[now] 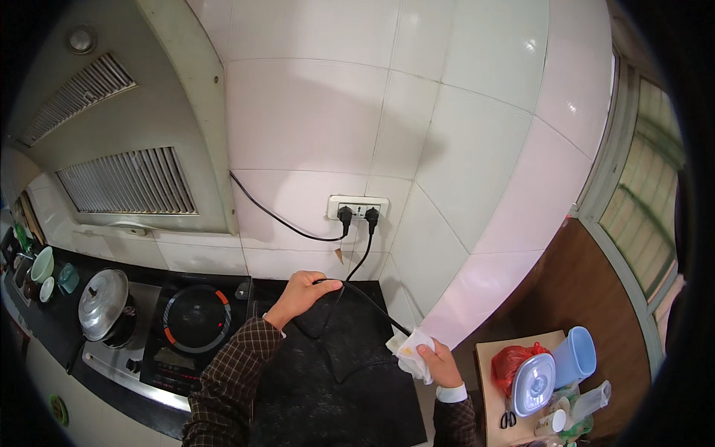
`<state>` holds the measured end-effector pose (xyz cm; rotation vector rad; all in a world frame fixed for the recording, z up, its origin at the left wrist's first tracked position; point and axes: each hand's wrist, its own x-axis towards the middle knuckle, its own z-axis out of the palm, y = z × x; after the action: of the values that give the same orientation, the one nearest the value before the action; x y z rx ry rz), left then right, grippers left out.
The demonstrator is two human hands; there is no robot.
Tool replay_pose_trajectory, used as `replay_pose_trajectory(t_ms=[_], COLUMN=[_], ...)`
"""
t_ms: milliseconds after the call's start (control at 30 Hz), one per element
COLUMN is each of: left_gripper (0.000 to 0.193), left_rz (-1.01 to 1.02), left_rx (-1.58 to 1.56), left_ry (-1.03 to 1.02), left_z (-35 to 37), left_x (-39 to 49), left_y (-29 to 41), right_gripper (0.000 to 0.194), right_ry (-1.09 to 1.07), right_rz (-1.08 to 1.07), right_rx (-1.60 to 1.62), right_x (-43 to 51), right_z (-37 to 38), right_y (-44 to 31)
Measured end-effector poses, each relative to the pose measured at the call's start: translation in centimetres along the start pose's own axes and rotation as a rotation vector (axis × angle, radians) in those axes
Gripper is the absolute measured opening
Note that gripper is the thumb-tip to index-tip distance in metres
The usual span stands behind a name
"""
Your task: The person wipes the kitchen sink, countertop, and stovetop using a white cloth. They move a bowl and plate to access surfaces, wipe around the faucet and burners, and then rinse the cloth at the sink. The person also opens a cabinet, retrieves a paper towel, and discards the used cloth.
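Observation:
A black power cord (pixel 371 300) is stretched between my two hands above the dark countertop (pixel 335 413). Pinched between thumb and fingers, the cord passes through my left hand (pixel 304 293). My right hand (pixel 438 360) grips a white tissue or cloth (pixel 410 352) with a yellowish stain, wrapped around another part of the cord. More cord loops down onto the counter. Two black plugs, the left one (pixel 345 215) and the right one (pixel 371 215), sit in a white wall socket (pixel 358 200). A cord from the right plug runs down towards my left hand.
An induction cooktop (pixel 195 321) shows red lights, left of my arm. Beyond it are a metal lidded pan (pixel 103 304) and a range hood (pixel 206 134). At right, a small table (pixel 494 427) holds a red bag (pixel 514 366), scissors (pixel 508 419), a blue container (pixel 575 355) and cups.

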<state>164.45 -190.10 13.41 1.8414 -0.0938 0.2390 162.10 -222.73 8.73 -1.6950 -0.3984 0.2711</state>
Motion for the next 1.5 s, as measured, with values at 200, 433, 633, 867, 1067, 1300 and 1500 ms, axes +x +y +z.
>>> replay_pose_trajectory(t_ms=[200,433,633,867,1067,1300,1500], left_gripper=[0.029,0.035,0.03,0.027,0.026,0.027,0.033], left_rz=[0.062,0.15,0.361,0.471,0.513,0.432,0.471], left_rx=[-0.07,-0.067,0.104,0.209,0.28,0.136,0.238], left_ry=[0.093,0.34,0.438,0.582,0.659,0.841,0.807], left_z=[-1.4,-4.5,-4.7,-5.7,-6.9,-10.3,-10.5], left_x=[1.6,1.6,-0.9,-2.9,-3.9,-4.5,-4.9], left_y=[0.1,3.7,9.7,12.0,12.2,12.4,11.6], right_gripper=[0.029,0.028,0.026,0.021,0.015,0.035,0.039], right_ry=[-0.024,0.185,0.508,0.352,0.196,0.056,0.165], right_rz=[-0.104,-0.225,-0.343,-0.315,-0.415,-0.721,0.071], right_rx=[0.115,0.304,-0.017,-0.396,-0.784,-0.657,0.33], right_x=[0.6,3.5,8.6,10.4,10.1,10.8,9.5], right_z=[-2.4,3.9,14.6,23.0,21.2,15.9,11.9], right_y=[-0.7,4.5,10.2,16.2,19.6,20.7,22.5])
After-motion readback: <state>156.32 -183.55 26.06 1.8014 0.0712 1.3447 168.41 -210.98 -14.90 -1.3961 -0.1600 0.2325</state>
